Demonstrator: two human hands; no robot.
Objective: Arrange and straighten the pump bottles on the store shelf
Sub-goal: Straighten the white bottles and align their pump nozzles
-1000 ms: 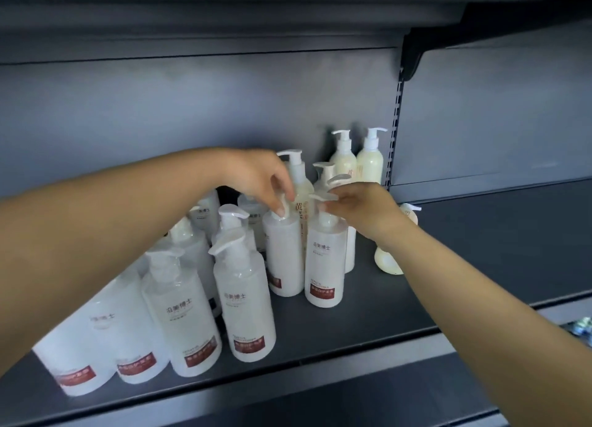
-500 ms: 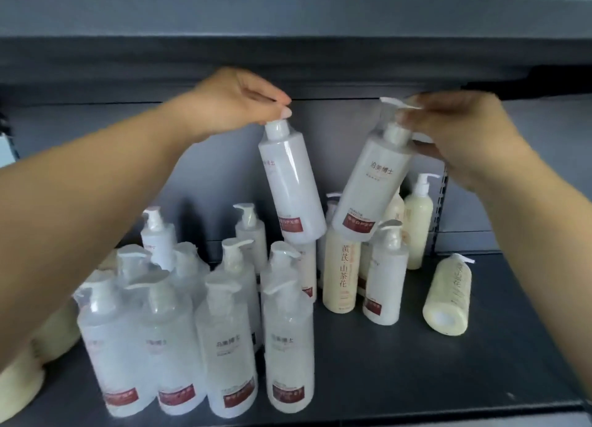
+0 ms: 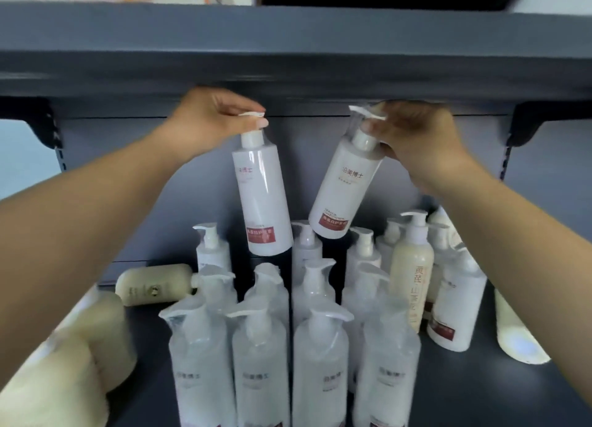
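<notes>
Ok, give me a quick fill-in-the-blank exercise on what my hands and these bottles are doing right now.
1. Each hand holds one white bottle by its ____.
2. The left hand holds the left bottle nearly upright, while the right hand holds the right bottle ____.
3. The cream bottle by the back wall lies on its ____.

Missing words: pump; tilted; side

Labels on the shelved pump bottles carry Chinese lettering.
The white bottle (image 3: 342, 183) held up on the right reads 泊美博士, with a red band whose smaller print is too blurred to read; the wrapped front bottles (image 3: 323, 362) show the same four characters, and the tall cream bottle (image 3: 413, 276) bears vertical characters, 山 among them, the rest unclear.
</notes>
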